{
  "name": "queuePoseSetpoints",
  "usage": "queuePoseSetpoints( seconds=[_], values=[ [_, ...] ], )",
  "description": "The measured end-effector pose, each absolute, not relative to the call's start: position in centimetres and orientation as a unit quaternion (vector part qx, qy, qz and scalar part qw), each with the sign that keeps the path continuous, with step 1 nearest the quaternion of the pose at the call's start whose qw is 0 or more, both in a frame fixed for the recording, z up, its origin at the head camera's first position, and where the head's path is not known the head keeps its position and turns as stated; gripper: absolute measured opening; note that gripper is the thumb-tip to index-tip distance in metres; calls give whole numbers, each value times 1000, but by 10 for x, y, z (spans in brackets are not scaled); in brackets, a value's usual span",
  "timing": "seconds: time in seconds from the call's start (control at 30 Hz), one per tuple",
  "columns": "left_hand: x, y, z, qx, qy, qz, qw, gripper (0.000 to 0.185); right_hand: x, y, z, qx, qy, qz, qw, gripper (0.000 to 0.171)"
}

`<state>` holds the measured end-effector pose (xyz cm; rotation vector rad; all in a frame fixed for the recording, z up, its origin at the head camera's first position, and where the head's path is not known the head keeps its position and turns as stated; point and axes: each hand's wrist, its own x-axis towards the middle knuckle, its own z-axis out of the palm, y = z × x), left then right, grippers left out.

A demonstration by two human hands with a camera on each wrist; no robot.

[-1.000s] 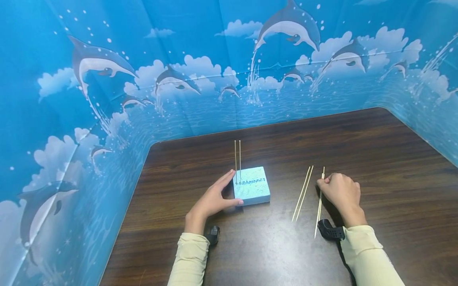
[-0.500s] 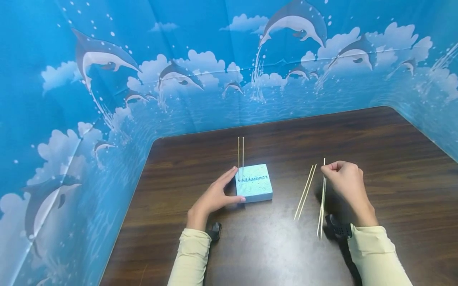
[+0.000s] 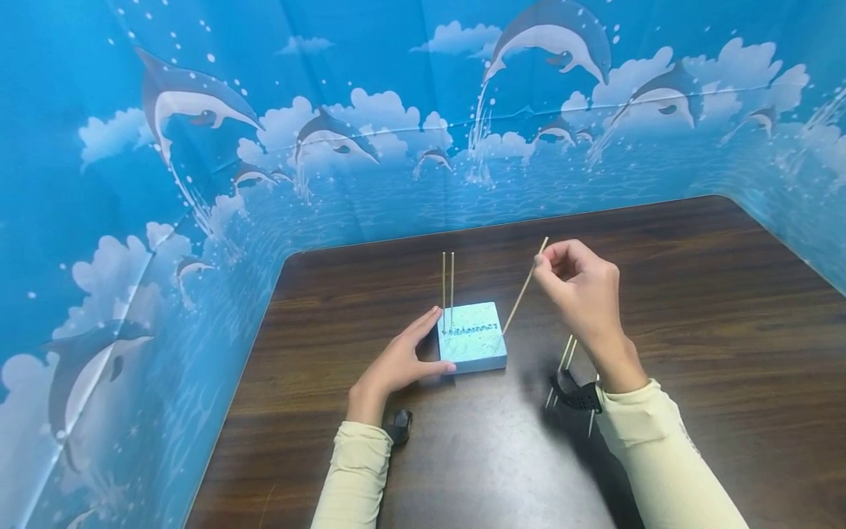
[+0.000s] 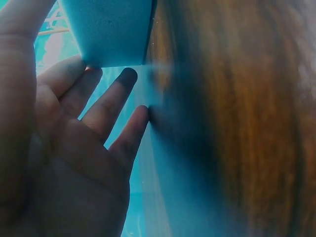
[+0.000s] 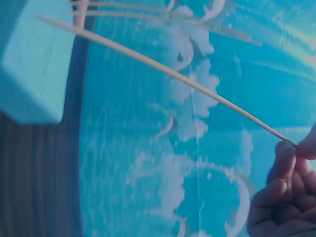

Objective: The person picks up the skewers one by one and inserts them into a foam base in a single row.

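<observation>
A light-blue foam block (image 3: 473, 351) lies on the table, a row of small dark marks across its top. Two thin bamboo skewers (image 3: 452, 283) stand upright in its left end. My left hand (image 3: 393, 364) holds the block at its left side, thumb at the near corner. In the left wrist view, fingertips meet the block (image 4: 111, 34). Right of the block, my right hand (image 3: 584, 290) pinches another skewer (image 3: 524, 290) near its upper end. This skewer slants down to the left; in the right wrist view its pointed tip overlaps the block (image 5: 39, 69). Whether they touch, I cannot tell.
More skewers (image 3: 570, 351) lie on the dark wooden table (image 3: 463, 448) beneath the right forearm, partly hidden by the wrist camera (image 3: 575, 393). A blue dolphin-print curtain (image 3: 370, 198) borders the table's back and sides.
My right hand has lifted one skewer from those on the right and carried it left, up to the block. The left hand has stayed on the block.
</observation>
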<state>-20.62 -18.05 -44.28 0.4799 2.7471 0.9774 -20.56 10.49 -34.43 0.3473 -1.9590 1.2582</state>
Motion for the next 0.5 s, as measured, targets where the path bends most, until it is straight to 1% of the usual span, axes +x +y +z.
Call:
queuePoseSetpoints(
  seconds=[0.07, 0.17, 0.5],
  values=[
    [-206, -181, -442, 164, 925, 331, 92, 104, -211, 95, -341, 168, -752, 496, 400, 6],
    [-206, -180, -441, 167, 923, 335, 87, 103, -218, 81, -338, 201, -742, 490, 410, 5],
    [-205, -180, -447, 161, 924, 336, 89, 103, -232, 53, -340, 264, -751, 455, 400, 7]
  ],
)
